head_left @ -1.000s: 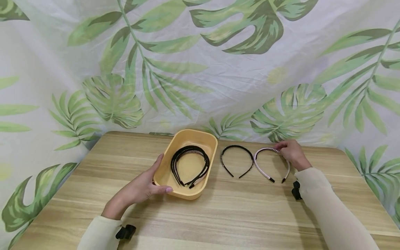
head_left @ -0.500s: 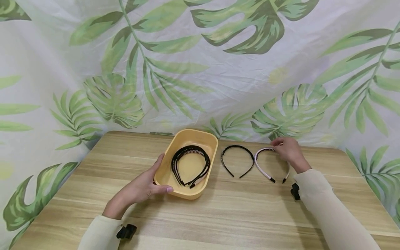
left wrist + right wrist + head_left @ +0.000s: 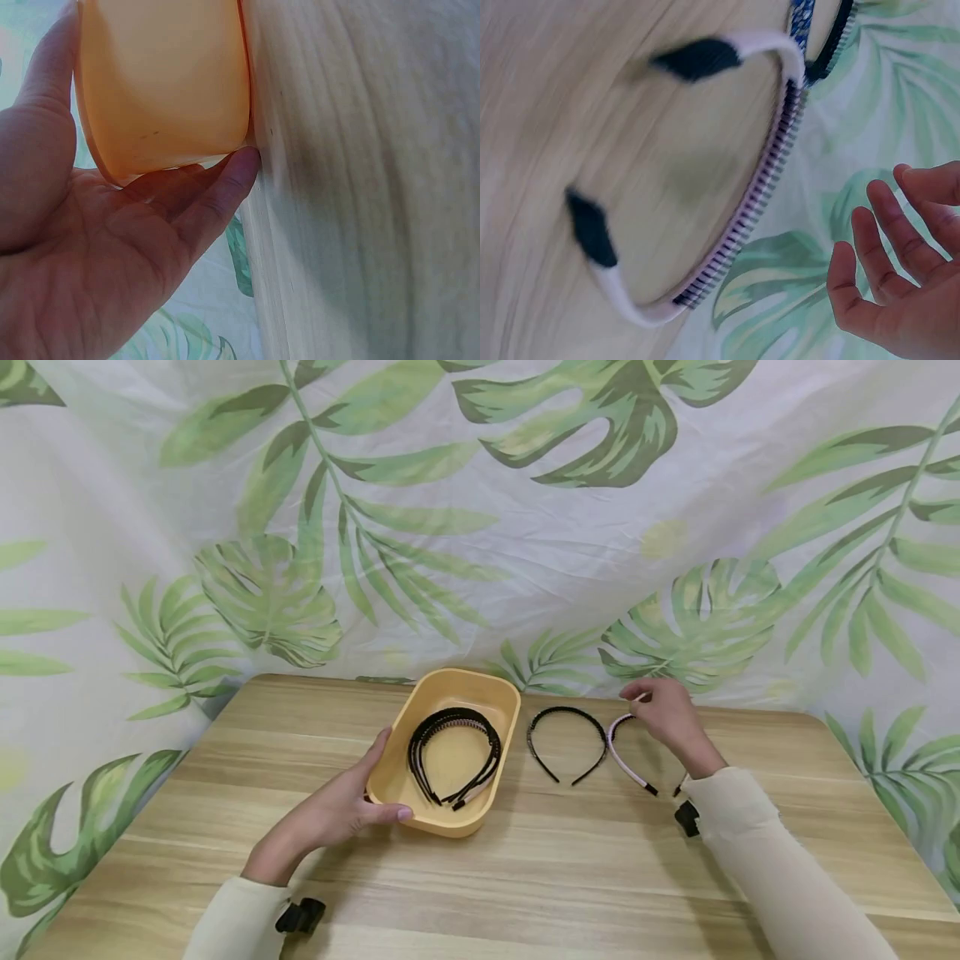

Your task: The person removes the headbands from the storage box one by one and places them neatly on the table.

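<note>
A yellow plastic box (image 3: 487,687) sits near the table's back edge, with several dark headbands (image 3: 454,717) nested inside. My left hand (image 3: 330,814) grips its near left corner, thumb at the rim; the left wrist view shows the fingers against the box's outer wall (image 3: 165,82). Right of the box lies a black headband (image 3: 567,711). Beside it, ends toward me, is a pale pink headband (image 3: 630,766) with dark tips and a toothed inner side. My right hand (image 3: 666,717) hovers over its top, covering part of it; the right wrist view shows loosely bent fingers apart from it, holding nothing.
The wooden table (image 3: 525,893) ends against a leaf-patterned cloth (image 3: 420,568) hanging behind it. The two loose headbands lie side by side near that edge, their sides touching or almost so.
My right hand has come off the pink headband, rising slightly and moving left over it. Both loose headbands, the box and my left hand stay in place.
</note>
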{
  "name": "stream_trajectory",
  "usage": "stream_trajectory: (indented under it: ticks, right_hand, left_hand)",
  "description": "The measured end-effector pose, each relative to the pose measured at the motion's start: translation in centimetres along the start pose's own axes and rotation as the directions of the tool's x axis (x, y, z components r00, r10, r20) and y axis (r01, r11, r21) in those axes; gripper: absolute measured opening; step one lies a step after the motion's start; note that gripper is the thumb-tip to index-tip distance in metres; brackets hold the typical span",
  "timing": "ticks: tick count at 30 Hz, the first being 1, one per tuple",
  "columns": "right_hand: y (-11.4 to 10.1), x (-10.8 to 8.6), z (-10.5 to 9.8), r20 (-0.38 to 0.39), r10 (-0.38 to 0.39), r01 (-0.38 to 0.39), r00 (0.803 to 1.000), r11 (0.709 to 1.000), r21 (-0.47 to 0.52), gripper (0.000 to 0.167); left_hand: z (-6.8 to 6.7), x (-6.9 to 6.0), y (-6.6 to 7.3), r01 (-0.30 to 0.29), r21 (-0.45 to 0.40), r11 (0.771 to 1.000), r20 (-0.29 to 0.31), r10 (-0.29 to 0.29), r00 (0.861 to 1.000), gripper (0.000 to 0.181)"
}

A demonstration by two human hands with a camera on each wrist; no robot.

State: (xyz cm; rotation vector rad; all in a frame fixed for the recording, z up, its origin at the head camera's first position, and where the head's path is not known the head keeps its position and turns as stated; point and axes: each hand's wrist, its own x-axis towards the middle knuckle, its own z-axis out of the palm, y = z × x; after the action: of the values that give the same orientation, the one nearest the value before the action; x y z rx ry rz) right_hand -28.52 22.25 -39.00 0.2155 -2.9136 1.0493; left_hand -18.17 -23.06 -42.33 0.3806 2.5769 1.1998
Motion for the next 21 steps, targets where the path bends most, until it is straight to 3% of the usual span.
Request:
stream_trajectory:
  ticks: [21]
  right_hand:
    - [-5.0, -0.1, 2.5, -0.036, -0.073, 0.076, 0.997, 0.994, 0.073, 0.022]
  left_hand:
    - [0.1, -0.1, 0.2, -0.014, -0.014, 1.000, 0.003, 0.014, 1.000, 0.130]
